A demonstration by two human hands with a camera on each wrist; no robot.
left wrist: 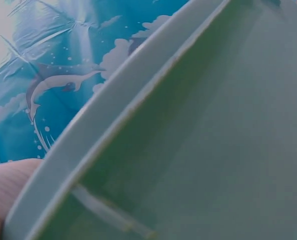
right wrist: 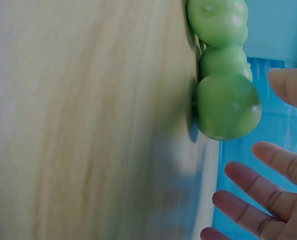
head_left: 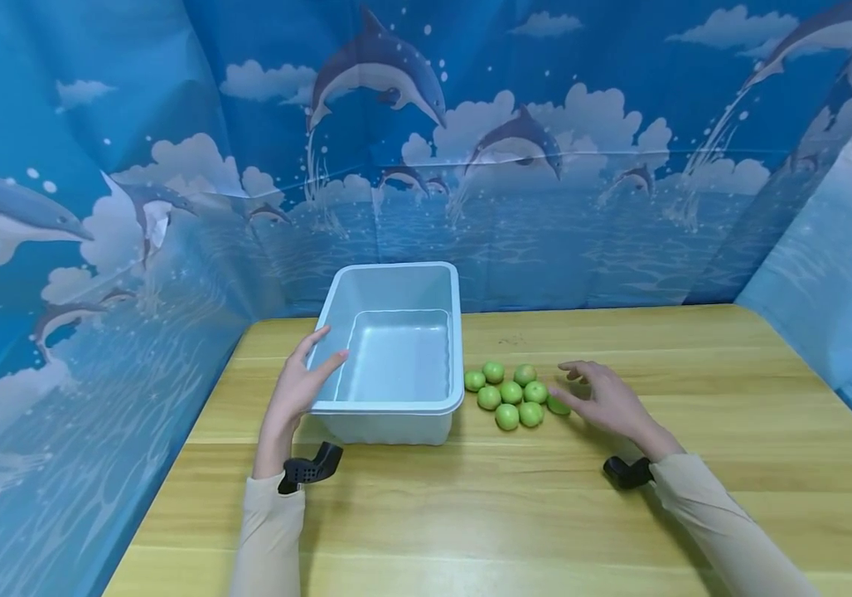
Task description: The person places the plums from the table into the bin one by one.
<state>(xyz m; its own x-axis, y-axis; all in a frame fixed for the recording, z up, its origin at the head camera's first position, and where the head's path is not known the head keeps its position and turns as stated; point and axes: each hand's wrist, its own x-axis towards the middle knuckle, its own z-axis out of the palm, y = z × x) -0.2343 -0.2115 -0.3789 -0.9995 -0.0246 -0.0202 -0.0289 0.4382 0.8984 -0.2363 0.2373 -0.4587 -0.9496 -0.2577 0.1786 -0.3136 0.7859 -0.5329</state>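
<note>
A pale blue plastic bin (head_left: 396,356) stands on the table, with bare floor inside. My left hand (head_left: 297,390) is at its left rim, thumb stretched over the inside and fingers along the outer side; the left wrist view shows part of the hand (left wrist: 11,192) outside the rim (left wrist: 103,107). Right of the bin lies a cluster of several round, smooth green fruits (head_left: 510,392). My right hand (head_left: 608,402) hovers beside the rightmost fruit (head_left: 559,405), partly covering it. In the right wrist view its fingers (right wrist: 253,192) are spread, apart from the nearest fruit (right wrist: 228,107).
The wooden table (head_left: 471,514) stretches in front of the bin and to the right. A blue dolphin-printed sheet (head_left: 515,232) hangs behind and along both sides. Black wrist cameras (head_left: 314,468) sit at both sleeve cuffs.
</note>
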